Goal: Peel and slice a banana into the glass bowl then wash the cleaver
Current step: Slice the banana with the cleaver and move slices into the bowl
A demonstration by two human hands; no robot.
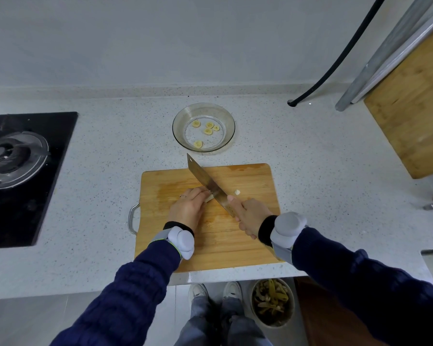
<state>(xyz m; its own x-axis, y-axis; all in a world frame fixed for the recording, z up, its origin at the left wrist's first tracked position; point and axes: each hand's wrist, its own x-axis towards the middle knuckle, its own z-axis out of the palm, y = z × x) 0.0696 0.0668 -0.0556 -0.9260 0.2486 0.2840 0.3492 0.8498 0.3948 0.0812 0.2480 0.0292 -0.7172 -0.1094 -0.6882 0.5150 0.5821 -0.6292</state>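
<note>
One big speckled countertop [85, 171], with a gas stove [23, 166] at the left and a spare wooden board [415, 116] propped up on the right. The cutting board [248, 245] is in the middle. A bin [273, 303] of peels sits on the floor below. The glass bowl [226, 118] just behind the cutting board holds five banana slices [208, 131]. The right hand [245, 213] grips the cleaver [208, 182], blade down on the banana [209, 197] stub, which the left hand [189, 208] pins with curled fingers. A stray chunk [237, 192] lies just right of the blade.
</note>
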